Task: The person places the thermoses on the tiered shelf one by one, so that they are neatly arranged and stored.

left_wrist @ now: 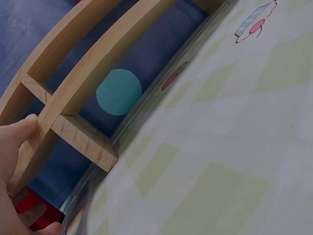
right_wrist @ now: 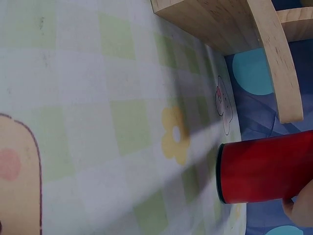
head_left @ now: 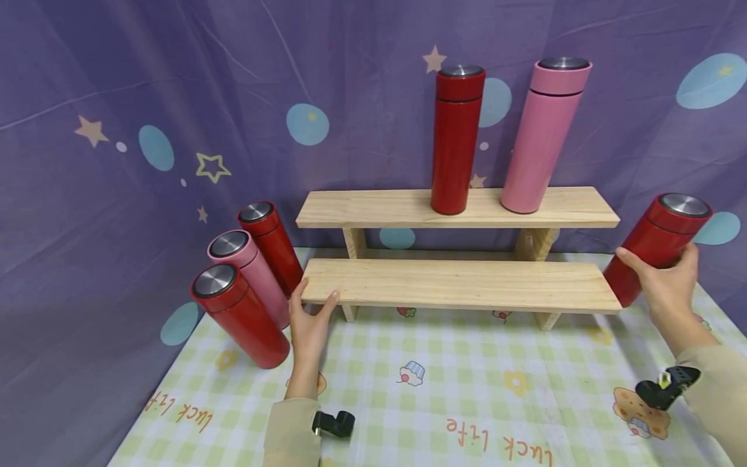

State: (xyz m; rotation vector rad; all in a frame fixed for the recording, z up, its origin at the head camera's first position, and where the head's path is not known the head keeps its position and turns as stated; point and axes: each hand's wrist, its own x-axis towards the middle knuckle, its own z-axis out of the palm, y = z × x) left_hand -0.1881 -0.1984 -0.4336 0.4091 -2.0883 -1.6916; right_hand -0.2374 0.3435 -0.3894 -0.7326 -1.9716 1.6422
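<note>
My left hand [head_left: 309,327] grips the left end of the wooden rack's lower board [head_left: 461,283], its thumb lying on the front edge. In the left wrist view the other fingers [left_wrist: 34,214] curl by the board's end, with part of a red bottle behind them. At the rack's right end my right hand [head_left: 668,279] holds a red thermos bottle [head_left: 656,237] with a steel-topped lid. Its dark-rimmed base [right_wrist: 220,174] shows in the right wrist view; whether it touches the cloth I cannot tell.
On the upper board [head_left: 373,207] stand a red bottle [head_left: 457,143] and a pink bottle [head_left: 543,139]. Left of the rack, a red bottle [head_left: 274,250], a pink bottle [head_left: 257,275] and another red bottle [head_left: 248,321] stand in a row on the checked cloth [head_left: 385,402]. A purple curtain [head_left: 222,71] hangs behind.
</note>
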